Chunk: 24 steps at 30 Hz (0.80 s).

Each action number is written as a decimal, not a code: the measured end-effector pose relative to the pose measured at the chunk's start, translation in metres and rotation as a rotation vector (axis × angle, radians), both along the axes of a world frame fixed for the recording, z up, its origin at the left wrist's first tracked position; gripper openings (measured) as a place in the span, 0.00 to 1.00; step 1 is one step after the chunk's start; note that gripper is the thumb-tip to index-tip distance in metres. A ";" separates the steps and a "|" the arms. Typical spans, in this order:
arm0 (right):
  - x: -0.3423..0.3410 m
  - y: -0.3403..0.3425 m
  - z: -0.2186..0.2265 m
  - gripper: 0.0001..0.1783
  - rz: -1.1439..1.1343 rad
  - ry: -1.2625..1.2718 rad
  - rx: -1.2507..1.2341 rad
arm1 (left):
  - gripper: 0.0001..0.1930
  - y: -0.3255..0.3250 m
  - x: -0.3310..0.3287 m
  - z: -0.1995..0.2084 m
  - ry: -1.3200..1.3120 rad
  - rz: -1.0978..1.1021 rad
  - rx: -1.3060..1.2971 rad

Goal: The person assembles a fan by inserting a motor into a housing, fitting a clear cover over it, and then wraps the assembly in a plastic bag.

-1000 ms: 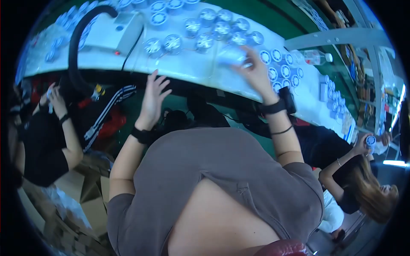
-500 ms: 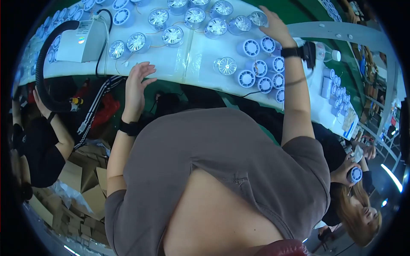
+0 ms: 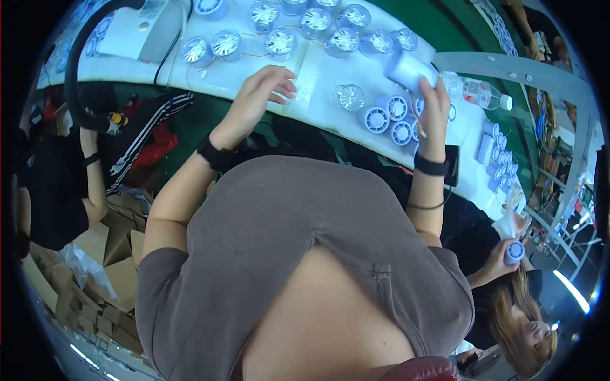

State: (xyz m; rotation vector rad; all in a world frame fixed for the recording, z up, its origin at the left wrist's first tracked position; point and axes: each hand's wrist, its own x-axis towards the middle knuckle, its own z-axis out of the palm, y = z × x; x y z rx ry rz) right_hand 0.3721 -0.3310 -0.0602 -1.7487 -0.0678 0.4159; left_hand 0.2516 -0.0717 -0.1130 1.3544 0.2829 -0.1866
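My right hand point(image 3: 434, 111) is closed on a pale blue cylinder point(image 3: 406, 68), which is tilted above the table. Beneath and beside it stand several similar cylinders with slotted round ends point(image 3: 376, 119). A thin wire hangs near my right palm. My left hand point(image 3: 264, 89) hovers over the table's near edge, fingers loosely bent and apart, holding nothing. Between my hands a single clear cup-shaped part point(image 3: 351, 97) with a ray pattern lies on the table. Farther back is a group of clear-topped pieces point(image 3: 316, 23), some joined by thin orange wires.
A white box point(image 3: 149, 28) and a thick black hose point(image 3: 71, 82) stand at the left. Clear plastic bottles point(image 3: 486, 95) lie by a grey metal bar point(image 3: 508, 65) on the right. A co-worker's hand point(image 3: 492, 263) holds another cylinder point(image 3: 515, 253). Cardboard point(image 3: 105, 244) piles up at lower left.
My right hand has drawn back from the far clear pieces and now holds a cylinder lifted from the near group. My left hand has moved right along the table edge. The view has shifted slightly.
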 end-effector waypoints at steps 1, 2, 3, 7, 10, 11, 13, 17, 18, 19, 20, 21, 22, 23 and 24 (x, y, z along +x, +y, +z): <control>-0.012 0.009 0.002 0.25 0.022 0.000 0.007 | 0.19 -0.001 0.000 0.001 0.069 -0.072 -0.171; -0.028 0.024 0.000 0.25 0.051 0.064 0.105 | 0.19 -0.004 -0.002 0.004 0.135 -0.139 -0.343; -0.046 0.042 -0.004 0.24 0.081 0.132 0.198 | 0.21 -0.008 -0.003 0.010 0.187 -0.124 -0.525; -0.101 0.109 -0.023 0.24 0.249 0.391 0.477 | 0.25 0.001 -0.029 0.026 0.327 0.038 -1.048; -0.111 0.149 -0.033 0.23 0.685 -0.729 -0.146 | 0.26 0.036 -0.069 0.024 0.264 0.134 -1.163; -0.116 0.163 -0.036 0.23 0.729 -0.737 -0.110 | 0.25 0.048 -0.085 0.019 0.195 0.141 -1.105; -0.127 0.193 -0.044 0.21 0.873 -0.654 -0.096 | 0.25 0.070 -0.120 0.010 0.106 0.204 -1.026; -0.138 0.238 -0.052 0.19 0.947 -0.175 0.041 | 0.25 0.105 -0.184 -0.015 0.047 0.395 -1.178; -0.141 0.247 -0.054 0.18 0.922 0.056 0.082 | 0.25 0.116 -0.200 -0.029 0.033 0.504 -1.138; -0.142 0.252 -0.054 0.18 0.953 0.046 0.089 | 0.26 0.127 -0.214 -0.044 0.020 0.608 -1.099; -0.145 0.253 -0.054 0.18 0.894 0.077 0.091 | 0.26 0.137 -0.224 -0.057 0.008 0.708 -1.065; -0.148 0.252 -0.053 0.18 0.832 0.109 0.091 | 0.26 0.145 -0.230 -0.066 -0.014 0.727 -1.065; -0.153 0.250 -0.053 0.18 0.852 0.100 0.091 | 0.27 0.154 -0.234 -0.074 0.084 0.827 -0.978; -0.156 0.248 -0.053 0.17 0.846 0.099 0.058 | 0.27 0.162 -0.237 -0.082 0.182 0.926 -0.891; -0.159 0.247 -0.052 0.17 0.839 0.099 0.024 | 0.27 0.171 -0.239 -0.094 0.284 1.023 -0.806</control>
